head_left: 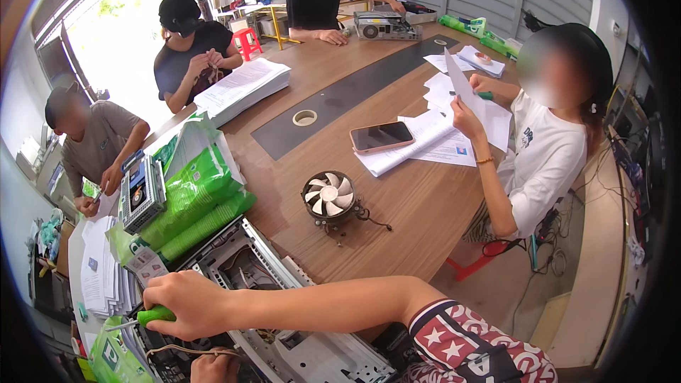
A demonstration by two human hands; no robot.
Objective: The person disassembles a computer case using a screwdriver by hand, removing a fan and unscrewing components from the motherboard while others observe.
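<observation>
Opened computer case [284,312] at the near table edge, mid-teardown.

Cover off, metal frame and inner bays bare; cooler fan [328,195] already out, lying apart on the wooden table [418,198]. Right hand [188,305] clenched around a green-handled screwdriver [152,315] over the case's left side; left hand [213,369] barely in view at the lower edge, grip impossible to tell. Inside the case: brackets, loose cables; further contents unclear.
</observation>
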